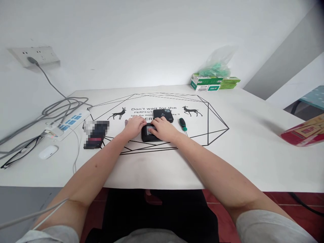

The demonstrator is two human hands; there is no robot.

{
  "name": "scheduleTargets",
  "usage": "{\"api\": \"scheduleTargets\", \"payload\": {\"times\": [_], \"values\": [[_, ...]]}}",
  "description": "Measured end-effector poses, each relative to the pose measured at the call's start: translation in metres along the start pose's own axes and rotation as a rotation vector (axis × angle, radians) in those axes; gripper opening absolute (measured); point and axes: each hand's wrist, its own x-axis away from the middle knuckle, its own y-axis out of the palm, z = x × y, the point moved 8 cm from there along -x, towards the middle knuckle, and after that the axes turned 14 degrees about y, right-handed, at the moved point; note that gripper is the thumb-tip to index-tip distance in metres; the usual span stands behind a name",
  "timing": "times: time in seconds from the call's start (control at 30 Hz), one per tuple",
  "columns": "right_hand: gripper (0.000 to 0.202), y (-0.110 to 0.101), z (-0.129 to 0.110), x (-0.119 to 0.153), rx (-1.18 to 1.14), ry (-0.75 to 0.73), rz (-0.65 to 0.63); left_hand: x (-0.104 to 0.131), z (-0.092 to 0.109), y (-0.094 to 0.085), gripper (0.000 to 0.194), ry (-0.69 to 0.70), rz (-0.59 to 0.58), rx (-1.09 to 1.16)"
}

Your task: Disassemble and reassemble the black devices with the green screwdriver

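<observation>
In front of me on the table lies a black rectangular device (150,137) with a pale label on its upper face. My left hand (135,127) is closed at its left far corner, fingertips pressed together on the edge. Over the device's right side curls my right hand (164,129), its thumb resting by the label. A second black box (162,114) lies just behind, partly covered by my right fingers. To the right is a screwdriver (182,124) with a green and black handle. Beside my left hand, a small object (126,122) is mostly hidden.
On the left are a blurred-out dark phone-like item (97,135), a power strip (72,123) with tangled cables, glasses (21,153) and a white mouse-like case (48,152). Green boxes (207,82) with a plastic bag stand at the back; a red-and-tan package (303,131) is far right.
</observation>
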Motion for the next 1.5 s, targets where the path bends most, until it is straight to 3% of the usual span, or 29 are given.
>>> {"api": "scheduleTargets", "payload": {"times": [0.3,0.53,0.7,0.97,1.27,1.37,1.5], "values": [[0.043,-0.001,0.000,0.001,-0.019,0.001,0.002,0.001,0.006,-0.005,0.027,0.038,-0.010,-0.072],[0.047,-0.001,0.001,0.002,-0.031,0.001,-0.025,0.013,-0.038,-0.016,0.030,-0.145,-0.010,-0.197],[0.046,0.000,0.001,0.002,-0.046,-0.003,-0.031,0.017,-0.050,-0.011,0.026,-0.172,-0.054,-0.213],[0.046,0.000,0.001,0.002,-0.045,-0.013,-0.020,0.014,-0.049,-0.004,0.026,-0.151,-0.046,-0.210],[0.046,-0.001,0.001,0.002,-0.030,-0.007,-0.027,0.014,-0.043,-0.008,0.022,-0.160,-0.020,-0.139],[0.047,-0.001,0.000,0.003,-0.029,-0.013,-0.027,0.013,-0.033,-0.012,0.020,-0.120,-0.026,-0.049],[0.045,-0.001,0.001,0.003,-0.031,-0.021,-0.019,0.015,-0.004,-0.014,0.020,0.067,-0.051,0.185]]}}
